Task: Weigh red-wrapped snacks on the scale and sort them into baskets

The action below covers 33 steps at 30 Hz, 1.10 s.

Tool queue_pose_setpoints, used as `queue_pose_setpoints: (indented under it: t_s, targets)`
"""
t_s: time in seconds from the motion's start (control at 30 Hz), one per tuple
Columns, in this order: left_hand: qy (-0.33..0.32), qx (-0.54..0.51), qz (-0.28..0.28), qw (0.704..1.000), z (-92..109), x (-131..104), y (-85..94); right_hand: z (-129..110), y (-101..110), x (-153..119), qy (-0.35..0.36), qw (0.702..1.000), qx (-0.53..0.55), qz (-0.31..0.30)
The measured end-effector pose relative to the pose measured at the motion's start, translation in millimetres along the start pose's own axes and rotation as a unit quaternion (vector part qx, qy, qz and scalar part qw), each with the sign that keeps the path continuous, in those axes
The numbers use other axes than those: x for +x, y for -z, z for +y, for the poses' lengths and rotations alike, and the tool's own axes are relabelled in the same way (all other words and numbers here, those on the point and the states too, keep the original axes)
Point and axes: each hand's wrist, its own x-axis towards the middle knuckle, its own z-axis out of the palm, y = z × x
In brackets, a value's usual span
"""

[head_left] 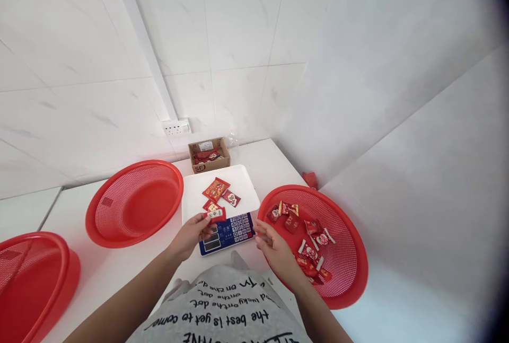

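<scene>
1. Head view: one red packet (217, 215) is pinched in the left hand (190, 236), thumb and fingers on its left end. It is held at the near edge of the pan (243, 183), over the top of the key panel (225, 238). Contact with the scale can't be told.
2. Right hand (277, 252): nothing grasped, fingers loosely parted and bent. Placed between the panel's right edge and the left rim of the right basket (360, 258); touch on either can't be confirmed.
3. On the pan: a large packet (216, 189) near the middle, a heart-marked packet (231, 198) just right of it, a yellow-red packet (211, 205) partly hidden by the held one.
4. Step in hand, as judged: a single packet is being handled at the scale, by the left hand only.
5. Next move, as judged: a steady pinch is called for, with keys and loose packets not to be brushed.
6. Around: box (217, 165) with packets at the desk's (262, 157) far edge; sweets (312, 251) in the right basket, at the desk's right edge; left basket (90, 221) toward the far edge; third basket (73, 274) nearer, cut by the frame.
</scene>
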Motion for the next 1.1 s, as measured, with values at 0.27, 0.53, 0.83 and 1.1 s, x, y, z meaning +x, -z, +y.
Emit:
queue_pose_setpoints:
  t_s: [0.27,0.53,0.83,1.1]
  targets:
    - [-0.012,0.029,0.094,0.995,11,36,30.4,12,47,-7,-0.051,0.991,-0.093,0.086]
    - [-0.177,0.269,0.125,0.938,4,63,22.4,25,50,-1,-0.080,0.979,-0.171,0.071]
    - [-0.316,0.720,-0.005,0.619,-31,93,0.1,57,60,7,-0.085,0.932,-0.350,0.029]
    - [-0.320,0.731,0.013,0.602,-19,106,-0.8,76,67,11,-0.098,0.908,-0.407,0.020]
